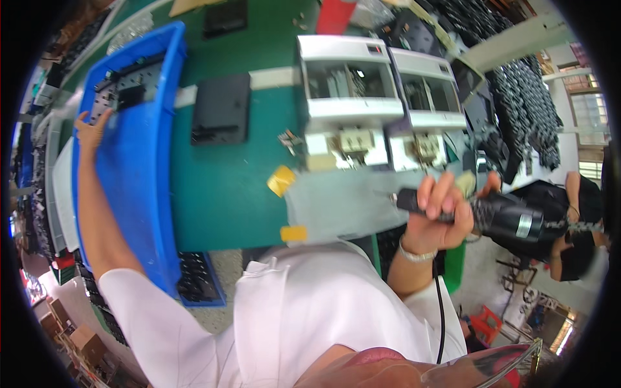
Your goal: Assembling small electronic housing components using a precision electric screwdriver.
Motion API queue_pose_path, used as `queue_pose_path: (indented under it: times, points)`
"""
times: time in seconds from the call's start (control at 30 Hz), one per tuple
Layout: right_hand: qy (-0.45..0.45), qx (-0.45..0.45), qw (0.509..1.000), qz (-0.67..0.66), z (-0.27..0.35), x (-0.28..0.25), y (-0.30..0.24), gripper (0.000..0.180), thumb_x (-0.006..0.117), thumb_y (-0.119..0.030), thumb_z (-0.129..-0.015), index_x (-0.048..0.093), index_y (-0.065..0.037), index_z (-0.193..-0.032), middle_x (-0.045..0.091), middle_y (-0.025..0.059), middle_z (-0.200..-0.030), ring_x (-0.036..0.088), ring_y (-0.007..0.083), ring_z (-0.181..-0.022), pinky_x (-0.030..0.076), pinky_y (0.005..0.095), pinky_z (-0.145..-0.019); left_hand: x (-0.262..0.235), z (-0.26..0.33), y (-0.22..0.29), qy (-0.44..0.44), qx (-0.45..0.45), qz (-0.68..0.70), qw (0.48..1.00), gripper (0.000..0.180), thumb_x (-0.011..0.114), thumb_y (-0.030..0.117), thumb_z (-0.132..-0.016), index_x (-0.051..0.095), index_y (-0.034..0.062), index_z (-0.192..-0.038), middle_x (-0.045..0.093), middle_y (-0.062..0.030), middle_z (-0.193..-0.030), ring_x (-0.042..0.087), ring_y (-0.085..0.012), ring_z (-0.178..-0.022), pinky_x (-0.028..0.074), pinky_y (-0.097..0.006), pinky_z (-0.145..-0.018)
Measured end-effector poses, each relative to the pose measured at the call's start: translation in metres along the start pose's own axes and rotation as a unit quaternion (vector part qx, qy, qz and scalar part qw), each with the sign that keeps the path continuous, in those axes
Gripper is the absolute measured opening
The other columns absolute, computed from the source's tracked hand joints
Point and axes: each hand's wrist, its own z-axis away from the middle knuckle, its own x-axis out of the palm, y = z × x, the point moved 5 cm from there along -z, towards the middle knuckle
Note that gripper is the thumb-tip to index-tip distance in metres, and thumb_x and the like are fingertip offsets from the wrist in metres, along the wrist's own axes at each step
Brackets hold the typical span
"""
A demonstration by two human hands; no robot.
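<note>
My right hand grips a black electric screwdriver by its slim front end. The tool is held sideways with its bit pointing left, above a grey sheet on the bench. A dark cord hangs down below that hand. My left arm stretches over a long blue bin. At its far end, my left hand has its fingers spread at the near edge of a metal plate with black parts on it. Whether the fingertips touch the plate, I cannot tell.
Two white screw feeders stand at the back. A flat black panel lies on the green mat. Yellow tape marks the sheet's edge. Black coiled cables hang at right, near another person.
</note>
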Motion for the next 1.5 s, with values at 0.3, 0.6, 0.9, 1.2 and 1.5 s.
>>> queue_pose_path:
  times: [0.3, 0.6, 0.9, 1.2, 1.5]
  points:
    - [-0.083, -0.033, 0.995, 0.044, -0.032, 0.028, 0.033, 0.056, 0.057, 0.002, -0.082, 0.029, -0.007, -0.129, 0.051, 0.0081, -0.06, 0.049, 0.0166, -0.045, 0.049, 0.034, -0.049, -0.097, 0.212, 0.114, -0.109, 0.203, 0.128, 0.965, 0.087, 0.079, 0.044, -0.07, 0.037, 0.0055, -0.135, 0.047, -0.0142, -0.126, 0.045, -0.025, -0.122, 0.033, -0.038, -0.105]
    - [-0.153, -0.004, 0.987, 0.05, -0.032, 0.023, 0.051, 0.055, 0.059, 0.002, -0.083, 0.03, -0.004, -0.129, 0.054, 0.0083, -0.064, 0.053, 0.0156, -0.052, 0.05, 0.0325, -0.053, -0.088, 0.43, 0.193, -0.263, 0.245, 0.281, 0.89, 0.1, 0.09, 0.041, -0.042, 0.041, 0.0085, -0.122, 0.039, -0.0178, -0.128, 0.039, -0.0339, -0.123, 0.03, -0.042, -0.105]
    - [-0.172, -0.011, 0.983, 0.067, -0.028, 0.028, 0.052, 0.054, 0.062, 0.005, -0.082, 0.032, -0.003, -0.127, 0.055, 0.0081, -0.068, 0.055, 0.0148, -0.053, 0.05, 0.0306, -0.053, -0.04, 0.467, 0.237, -0.33, 0.34, 0.18, 0.862, 0.092, 0.089, 0.03, -0.04, 0.046, 0.01, -0.119, 0.037, -0.0195, -0.128, 0.036, -0.0376, -0.122, 0.023, -0.048, -0.105]
    - [-0.251, 0.017, 0.951, 0.18, -0.039, 0.05, 0.065, 0.008, 0.059, 0.006, -0.082, 0.056, 0.004, -0.09, 0.056, 0.0082, -0.061, 0.054, 0.016, -0.048, 0.048, 0.0318, -0.049, -0.024, 0.462, 0.244, -0.321, 0.371, 0.147, 0.859, 0.09, 0.09, 0.027, -0.043, 0.047, 0.0113, -0.12, 0.036, -0.0171, -0.135, 0.033, -0.0368, -0.129, 0.021, -0.049, -0.108]
    - [-0.183, 0.025, 0.977, 0.106, -0.018, 0.051, 0.037, 0.036, 0.054, 0.005, -0.083, 0.046, 0.001, -0.119, 0.049, 0.0078, -0.06, 0.047, 0.0165, -0.044, 0.046, 0.0349, -0.046, -0.033, 0.47, 0.254, -0.254, 0.368, 0.187, 0.875, 0.062, 0.084, 0.027, -0.06, 0.058, 0.0154, -0.115, 0.041, -0.0125, -0.137, 0.035, -0.0341, -0.13, 0.024, -0.046, -0.104]
